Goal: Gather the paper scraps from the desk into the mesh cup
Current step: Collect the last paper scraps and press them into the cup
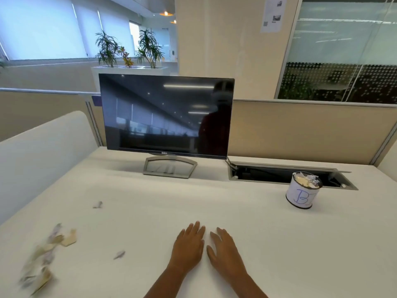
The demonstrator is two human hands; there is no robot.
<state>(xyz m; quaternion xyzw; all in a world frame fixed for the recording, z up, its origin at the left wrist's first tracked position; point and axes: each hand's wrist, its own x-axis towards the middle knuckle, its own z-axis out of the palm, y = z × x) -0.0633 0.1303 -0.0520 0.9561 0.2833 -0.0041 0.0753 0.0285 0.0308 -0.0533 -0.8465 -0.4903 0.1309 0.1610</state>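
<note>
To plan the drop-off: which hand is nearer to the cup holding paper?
Right. The right hand lies left of the mesh cup, closer to the person; the left hand lies beside the right one, farther left.

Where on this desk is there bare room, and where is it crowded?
Bare desk lies between the monitor stand and the left hand, and from the right hand across to the mesh cup. Paper scraps crowd the front-left corner.

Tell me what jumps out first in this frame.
The dark Dell monitor dominates the back centre of the desk. The left hand and right hand lie flat side by side at the front. Paper scraps litter the front left; the stuffed mesh cup stands far right.
</note>
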